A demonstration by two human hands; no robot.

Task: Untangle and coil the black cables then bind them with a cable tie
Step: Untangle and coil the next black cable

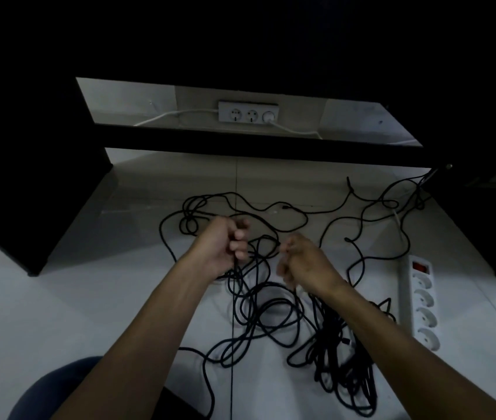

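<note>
Black cables (271, 316) lie in a loose tangle on the pale tiled floor, with loops running out to the far left and far right. My left hand (225, 247) is raised above the tangle, fingers curled round several black strands that hang down from it. My right hand (301, 262) is close beside it, fingers curled and pinching a black strand that stretches between the two hands. A denser bundle of cable (340, 359) lies under my right forearm. No cable tie is visible.
A white power strip (422, 301) with a red switch lies on the floor at the right. A white wall socket block (248, 111) with white leads sits behind a dark desk frame (240, 144). Dark furniture panels flank both sides. My knee (58, 389) shows at bottom left.
</note>
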